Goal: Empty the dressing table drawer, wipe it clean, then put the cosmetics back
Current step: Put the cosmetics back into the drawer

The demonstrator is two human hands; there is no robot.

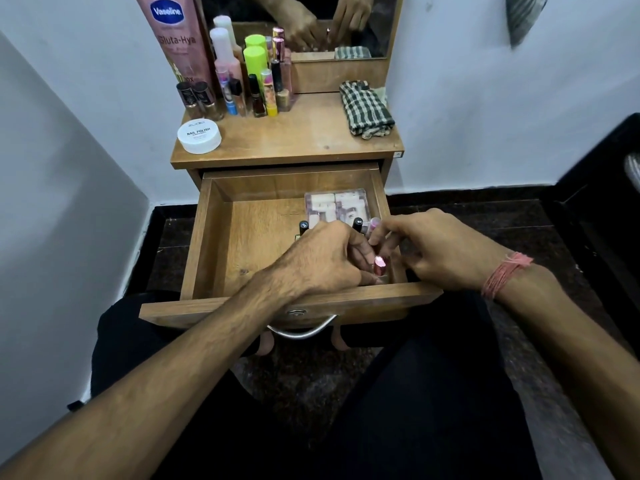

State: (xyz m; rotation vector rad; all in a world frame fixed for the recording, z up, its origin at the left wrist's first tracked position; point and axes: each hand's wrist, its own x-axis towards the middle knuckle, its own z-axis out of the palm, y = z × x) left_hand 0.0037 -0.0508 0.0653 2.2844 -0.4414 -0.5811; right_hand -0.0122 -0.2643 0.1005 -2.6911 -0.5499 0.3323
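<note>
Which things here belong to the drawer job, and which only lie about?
Job: drawer, clear box, pink-capped bottle under both hands (left, right), tabletop bottles, nail polish tub, checked cloth.
About: mirror, hanging cloth.

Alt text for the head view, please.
Both hands, left hand and right hand, handle a pink-capped bottle in the open wooden drawer beside a clear box; more cosmetics and a checked cloth sit on top.

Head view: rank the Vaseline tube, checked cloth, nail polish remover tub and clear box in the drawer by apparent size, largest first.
1. Vaseline tube, cropped at the top edge.
2. Checked cloth.
3. Clear box and nail polish remover tub: alike; the box is nearer and partly hidden, so unranked.
</note>
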